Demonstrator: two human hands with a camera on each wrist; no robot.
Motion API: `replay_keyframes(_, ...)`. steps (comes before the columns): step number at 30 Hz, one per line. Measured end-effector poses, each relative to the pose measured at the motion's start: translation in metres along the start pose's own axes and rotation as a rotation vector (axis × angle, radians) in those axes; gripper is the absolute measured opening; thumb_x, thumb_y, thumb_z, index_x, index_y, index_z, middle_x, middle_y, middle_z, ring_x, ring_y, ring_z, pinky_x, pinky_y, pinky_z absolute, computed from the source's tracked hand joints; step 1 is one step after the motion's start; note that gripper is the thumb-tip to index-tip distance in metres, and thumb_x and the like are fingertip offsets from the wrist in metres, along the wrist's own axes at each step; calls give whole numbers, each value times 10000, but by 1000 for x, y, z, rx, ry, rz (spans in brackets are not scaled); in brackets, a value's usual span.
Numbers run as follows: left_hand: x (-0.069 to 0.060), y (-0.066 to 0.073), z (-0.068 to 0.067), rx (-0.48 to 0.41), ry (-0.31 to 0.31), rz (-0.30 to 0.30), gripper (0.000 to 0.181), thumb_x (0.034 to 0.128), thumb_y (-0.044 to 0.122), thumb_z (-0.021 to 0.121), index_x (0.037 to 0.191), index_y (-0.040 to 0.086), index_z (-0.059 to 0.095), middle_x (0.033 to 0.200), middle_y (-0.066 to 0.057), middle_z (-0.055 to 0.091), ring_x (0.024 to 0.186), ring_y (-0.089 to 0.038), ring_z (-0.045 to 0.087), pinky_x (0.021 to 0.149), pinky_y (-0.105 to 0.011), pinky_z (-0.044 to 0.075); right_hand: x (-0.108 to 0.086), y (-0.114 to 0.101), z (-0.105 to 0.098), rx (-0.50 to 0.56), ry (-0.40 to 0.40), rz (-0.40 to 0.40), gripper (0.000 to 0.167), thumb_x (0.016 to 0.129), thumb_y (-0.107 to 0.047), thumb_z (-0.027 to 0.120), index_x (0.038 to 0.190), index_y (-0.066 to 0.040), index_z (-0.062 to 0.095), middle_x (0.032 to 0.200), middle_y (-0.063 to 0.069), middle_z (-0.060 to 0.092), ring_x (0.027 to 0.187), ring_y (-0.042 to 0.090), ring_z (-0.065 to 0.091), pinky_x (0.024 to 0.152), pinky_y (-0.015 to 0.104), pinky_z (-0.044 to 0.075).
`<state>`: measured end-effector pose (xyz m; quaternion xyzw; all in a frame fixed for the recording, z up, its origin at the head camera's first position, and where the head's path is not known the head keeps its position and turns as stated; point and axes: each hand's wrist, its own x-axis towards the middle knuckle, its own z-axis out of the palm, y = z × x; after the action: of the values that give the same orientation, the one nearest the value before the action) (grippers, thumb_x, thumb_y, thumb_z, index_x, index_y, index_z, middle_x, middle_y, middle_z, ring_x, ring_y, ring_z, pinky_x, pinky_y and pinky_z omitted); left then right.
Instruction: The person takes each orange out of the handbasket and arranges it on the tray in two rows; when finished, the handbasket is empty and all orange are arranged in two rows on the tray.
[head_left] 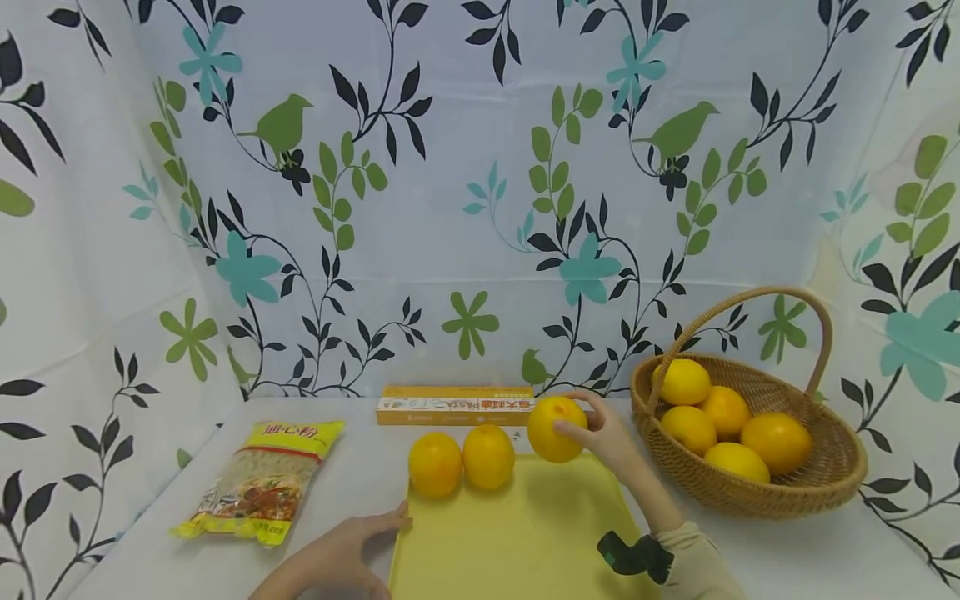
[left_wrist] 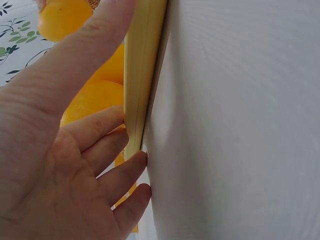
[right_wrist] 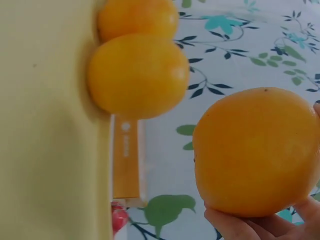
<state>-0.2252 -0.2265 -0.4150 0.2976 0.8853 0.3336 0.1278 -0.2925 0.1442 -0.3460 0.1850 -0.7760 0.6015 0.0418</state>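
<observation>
My right hand (head_left: 615, 442) holds an orange (head_left: 553, 429) between thumb and fingers, above the far right corner of a yellow tray (head_left: 517, 542). The right wrist view shows this orange (right_wrist: 257, 152) large and close, with fingertips under it. Two more oranges, one at the left (head_left: 435, 464) and one beside it (head_left: 488, 457), sit side by side at the tray's far left corner. My left hand (head_left: 341, 550) touches the tray's left side. In the left wrist view its fingers are extended against the tray's edge (left_wrist: 142, 65), gripping nothing.
A wicker basket (head_left: 817, 496) with a tall handle and several yellow and orange fruits stands at the right. Behind the tray lies a long orange-and-white pasta box (head_left: 455, 406). On the left is a yellow-topped plastic food bag (head_left: 262, 479). A patterned curtain (head_left: 450, 192) encloses the table.
</observation>
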Motion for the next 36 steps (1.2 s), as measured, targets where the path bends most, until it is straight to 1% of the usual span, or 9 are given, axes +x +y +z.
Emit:
replay_keyframes(2, 1, 0, -1, 9, -2, 23, 828, 598, 362, 785, 1289, 40, 460, 1374, -184, 327, 1226, -363, 319, 981, -515, 257, 1, 7, 1, -24, 25, 31, 497, 806, -206, 673, 1225, -66, 444, 901, 135, 646, 742, 214, 603, 691, 318, 495)
replay_keyframes(7, 1, 2, -2, 25, 1, 12, 842, 588, 373, 788, 1292, 49, 460, 1374, -179, 329, 1222, -364, 326, 978, -517, 260, 5, 22, 7, -82, 76, 124, 494, 750, -287, 721, 1157, -111, 504, 901, 100, 654, 767, 185, 598, 746, 356, 467)
replay_keyframes(11, -1, 1, 0, 14, 5, 32, 844, 593, 382, 782, 1293, 43, 456, 1377, -184, 318, 1228, -364, 313, 986, -502, 257, 6, 33, 12, -146, 81, 141, 467, 734, -321, 728, 1103, -123, 521, 868, 85, 649, 773, 184, 584, 772, 402, 455)
replay_keyframes(17, -2, -2, 0, -1, 1, 76, 818, 620, 371, 771, 1296, 39, 452, 1379, -193, 313, 1242, -336, 303, 1001, -448, 275, 6, 47, 17, -203, 56, 167, 435, 723, -307, 740, 1051, -118, 526, 816, 53, 621, 753, 170, 555, 718, 360, 451)
replay_keyframes(22, -3, -1, -1, 30, 16, 112, 820, 613, 383, 768, 1287, 33, 459, 1362, -210, 332, 1224, -350, 327, 988, -450, 298, 7, 51, 17, -191, 42, 168, 462, 736, -297, 729, 1100, -104, 521, 855, 75, 614, 799, 189, 559, 735, 385, 462)
replay_keyframes(25, -3, 0, -1, 33, 19, 109, 819, 606, 376, 776, 1284, 39, 464, 1360, -203, 337, 1220, -352, 332, 985, -451, 302, 8, 52, 17, -197, 29, 170, 492, 747, -306, 719, 1141, -90, 518, 961, 95, 602, 880, 217, 552, 790, 420, 450)
replay_keyframes(29, -3, 1, -2, 28, 17, 90, 820, 597, 364, 786, 1280, 39, 469, 1364, -189, 338, 1223, -349, 331, 986, -449, 303, 7, 47, 14, -250, 12, 188, 567, 725, -313, 738, 1184, -70, 512, 1066, 113, 554, 951, 259, 521, 803, 447, 444)
replay_keyframes(32, -1, 1, -3, 25, 16, 80, 821, 596, 361, 789, 1280, 37, 469, 1367, -187, 335, 1224, -352, 328, 986, -459, 298, 7, 47, 11, -277, -29, 212, 663, 678, -294, 777, 1231, -80, 481, 1063, 121, 536, 941, 266, 526, 791, 442, 450)
replay_keyframes(36, -1, -1, -2, 18, 8, 79, 820, 608, 357, 784, 1285, 25, 460, 1369, -197, 327, 1228, -348, 323, 989, -458, 292, 7, 51, 10, -261, -69, 229, 745, 636, -238, 809, 1271, -97, 446, 1065, 119, 526, 917, 255, 539, 771, 424, 462)
